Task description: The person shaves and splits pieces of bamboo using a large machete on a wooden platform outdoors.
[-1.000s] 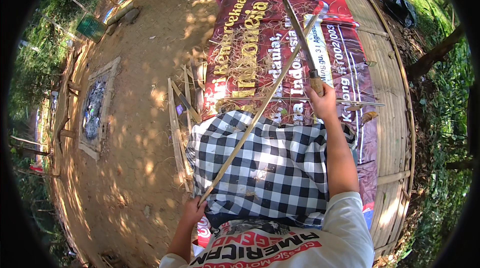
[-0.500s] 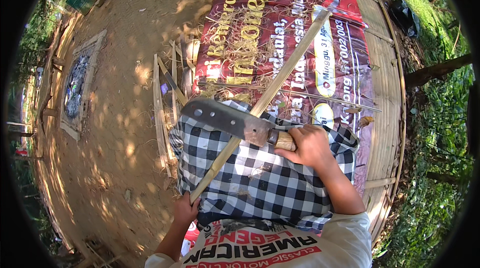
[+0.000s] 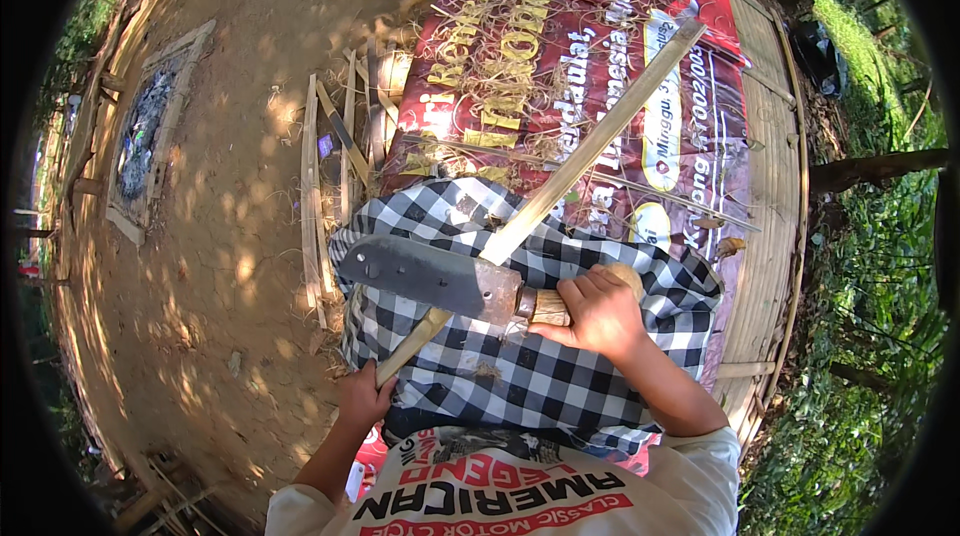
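Observation:
A long split bamboo strip (image 3: 590,151) runs slantwise from my lap out over the banner. My left hand (image 3: 364,394) is closed round its near end. In my right hand (image 3: 600,311) is the wooden handle of a machete (image 3: 430,278), gripped with the fingers wrapped. Its broad dark blade, pierced by small holes, points left and lies across the strip, hiding a part of it. Whether the edge touches the strip I cannot tell. A black-and-white checked cloth (image 3: 560,376) covers my lap beneath both.
Ahead lies a red printed banner (image 3: 480,76) strewn with curly shavings, on a bamboo platform (image 3: 765,176). Several bamboo strips (image 3: 312,196) lean or lie left of it. Further left is a framed ash pit (image 3: 145,141) on the dirt ground. Greenery borders the right side.
The machete has come nearer to me and a little left along the bamboo strip. My left hand still holds the near end; the strip's far end appears shifted right.

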Demonstrator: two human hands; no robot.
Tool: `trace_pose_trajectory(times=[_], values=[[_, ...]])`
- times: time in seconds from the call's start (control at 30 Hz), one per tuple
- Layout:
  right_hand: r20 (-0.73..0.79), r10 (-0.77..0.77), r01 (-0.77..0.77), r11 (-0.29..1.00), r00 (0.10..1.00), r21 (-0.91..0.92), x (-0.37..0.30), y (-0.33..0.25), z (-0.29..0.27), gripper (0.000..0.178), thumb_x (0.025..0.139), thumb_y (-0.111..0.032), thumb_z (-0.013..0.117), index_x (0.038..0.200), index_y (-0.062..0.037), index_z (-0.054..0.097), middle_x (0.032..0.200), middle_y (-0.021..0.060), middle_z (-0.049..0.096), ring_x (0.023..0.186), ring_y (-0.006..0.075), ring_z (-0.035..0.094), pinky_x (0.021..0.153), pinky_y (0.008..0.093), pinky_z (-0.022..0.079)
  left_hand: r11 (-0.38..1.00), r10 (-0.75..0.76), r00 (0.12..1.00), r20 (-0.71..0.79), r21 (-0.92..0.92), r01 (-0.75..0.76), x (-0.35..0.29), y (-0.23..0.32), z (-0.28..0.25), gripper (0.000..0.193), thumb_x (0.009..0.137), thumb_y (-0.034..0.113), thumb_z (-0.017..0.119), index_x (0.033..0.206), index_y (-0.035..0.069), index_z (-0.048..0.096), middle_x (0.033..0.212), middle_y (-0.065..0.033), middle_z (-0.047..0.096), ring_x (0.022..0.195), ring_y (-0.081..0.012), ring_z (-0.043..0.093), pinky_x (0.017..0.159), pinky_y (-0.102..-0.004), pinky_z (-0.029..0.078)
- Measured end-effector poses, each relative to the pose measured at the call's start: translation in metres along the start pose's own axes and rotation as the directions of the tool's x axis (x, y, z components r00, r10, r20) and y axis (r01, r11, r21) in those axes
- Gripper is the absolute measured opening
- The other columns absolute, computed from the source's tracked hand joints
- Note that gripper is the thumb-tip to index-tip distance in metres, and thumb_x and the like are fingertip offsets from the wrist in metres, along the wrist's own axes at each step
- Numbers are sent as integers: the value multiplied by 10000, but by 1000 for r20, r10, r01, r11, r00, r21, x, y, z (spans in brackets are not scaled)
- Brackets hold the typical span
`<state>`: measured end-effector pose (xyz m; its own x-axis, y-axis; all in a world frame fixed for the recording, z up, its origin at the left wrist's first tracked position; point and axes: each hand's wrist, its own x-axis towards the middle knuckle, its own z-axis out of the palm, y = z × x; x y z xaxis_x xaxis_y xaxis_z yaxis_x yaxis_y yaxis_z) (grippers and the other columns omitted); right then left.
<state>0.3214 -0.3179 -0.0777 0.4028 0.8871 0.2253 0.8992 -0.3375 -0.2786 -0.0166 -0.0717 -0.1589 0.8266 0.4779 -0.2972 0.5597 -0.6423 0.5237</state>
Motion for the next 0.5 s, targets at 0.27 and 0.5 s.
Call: trace_pose_trajectory(times=[0.27,0.5], values=[[-118,-52,24,974,992,-226,6,70,-43,637,742,-662,602,738,-25,587,594,103,522,579,288,572,701,422,509,999,-5,1000,15,-45,6,2,-1,-1,351,793,302,662,892,-17,556,646,-234,579,643,-428,601,568,-482,469],[-331,617,-667,744,714,-51,-25,136,-83,457,754,-433,733,796,-3,585,615,202,598,567,385,612,493,431,460,1000,-3,998,69,-28,5,12,12,-16,344,805,285,647,912,-31,563,687,-251,589,678,-449,594,601,-500,465]])
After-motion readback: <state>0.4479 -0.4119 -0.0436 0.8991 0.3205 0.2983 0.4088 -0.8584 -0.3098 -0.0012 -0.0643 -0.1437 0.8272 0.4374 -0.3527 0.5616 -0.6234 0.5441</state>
